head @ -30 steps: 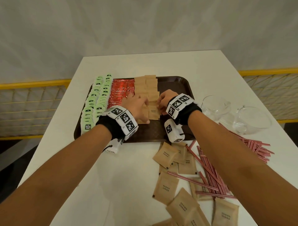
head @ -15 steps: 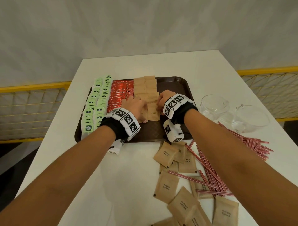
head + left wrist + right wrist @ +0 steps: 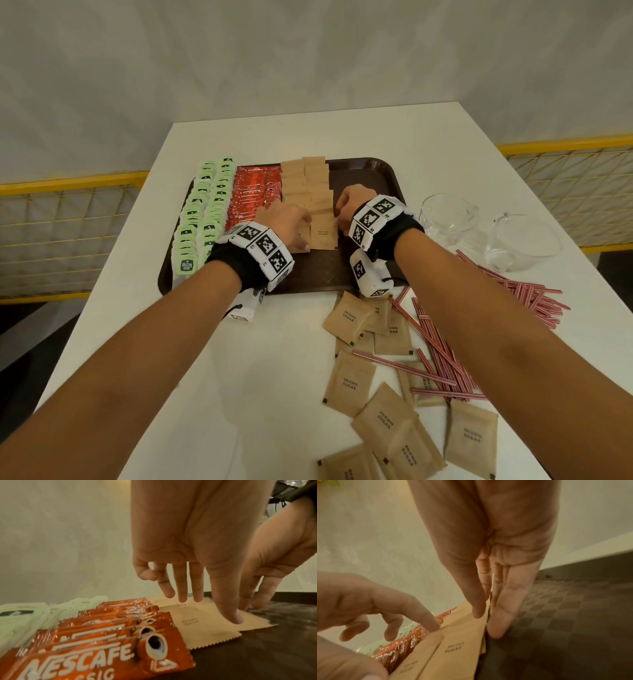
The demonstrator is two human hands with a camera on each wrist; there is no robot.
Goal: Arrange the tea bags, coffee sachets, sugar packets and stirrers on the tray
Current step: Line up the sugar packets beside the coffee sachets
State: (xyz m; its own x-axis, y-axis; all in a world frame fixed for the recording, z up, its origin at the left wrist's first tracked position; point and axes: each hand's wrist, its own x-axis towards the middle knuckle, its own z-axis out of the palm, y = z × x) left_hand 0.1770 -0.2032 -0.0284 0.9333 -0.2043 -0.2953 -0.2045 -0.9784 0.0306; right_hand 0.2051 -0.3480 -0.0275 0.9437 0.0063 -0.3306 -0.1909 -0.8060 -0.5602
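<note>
Closest to us, loose brown sugar packets (image 3: pixel 349 383) lie scattered on the white bench (image 3: pixel 239 377), some overlapping, and red-and-white stirrers (image 3: pixel 442 356) are strewn across and beside them. A second heap of stirrers (image 3: pixel 534 294) fans out to the right.

Now up to the dark brown tray (image 3: pixel 322 274), and both hands are in there on the sugar rows. The left hand (image 3: pixel 286 224) has its fingers reaching down, relaxed and spread rather than clenched; from the wrist view its thumb (image 3: pixel 229 609) presses onto a sugar packet (image 3: pixel 205 623) lying flat on the tray. The right hand (image 3: pixel 349 205) comes in from the other side, fingers (image 3: pixel 501 615) straight and held together, tips against the right edge of the sugar packets on the tray (image 3: pixel 310 192). Neither hand's grip is closed on anything; both are just touching and squaring the packets.

Left of the sugar, the red coffee sachets (image 3: pixel 253 195) sit in overlapping rows, and left again, the green tea bags (image 3: pixel 202 212) run in two columns down the tray's left side.

Right of the tray, two clear glass cups (image 3: pixel 448 216) (image 3: pixel 524 240) stand on the bench. Beyond, yellow mesh railings (image 3: pixel 68 219) and a pale wall (image 3: pixel 308 61).
</note>
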